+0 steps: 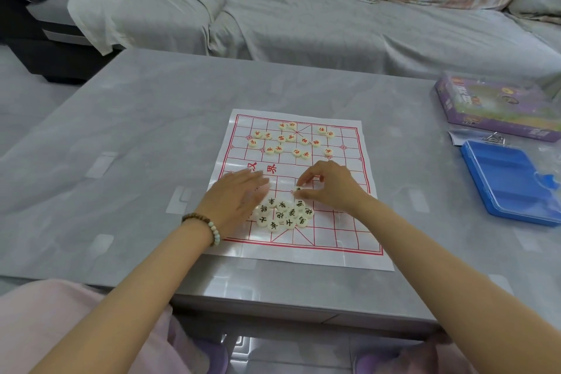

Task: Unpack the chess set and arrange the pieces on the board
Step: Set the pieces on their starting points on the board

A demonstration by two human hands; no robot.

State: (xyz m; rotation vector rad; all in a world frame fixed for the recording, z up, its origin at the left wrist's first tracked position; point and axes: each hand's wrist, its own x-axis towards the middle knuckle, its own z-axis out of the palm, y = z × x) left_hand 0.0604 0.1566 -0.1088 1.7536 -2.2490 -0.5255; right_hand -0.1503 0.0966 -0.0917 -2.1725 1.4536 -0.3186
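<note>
Partly under the spread left hand (239,194), black-lettered pieces (280,215); one half-hidden, pinched by the right hand (329,185).

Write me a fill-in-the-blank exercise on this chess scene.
The red-lettered pieces lie on the ____ half of the board.
The black-lettered pieces are bunched on its ____ half.
The bracelet is on the ____ wrist.
The plastic case right of the board is ____.
Missing words: far; near; left; blue.

A home living room: a long sofa (303,24) draped in loose grey covers runs along the far edge of a low grey coffee table (136,130), pale floor tiles (18,94) beside it.
</note>
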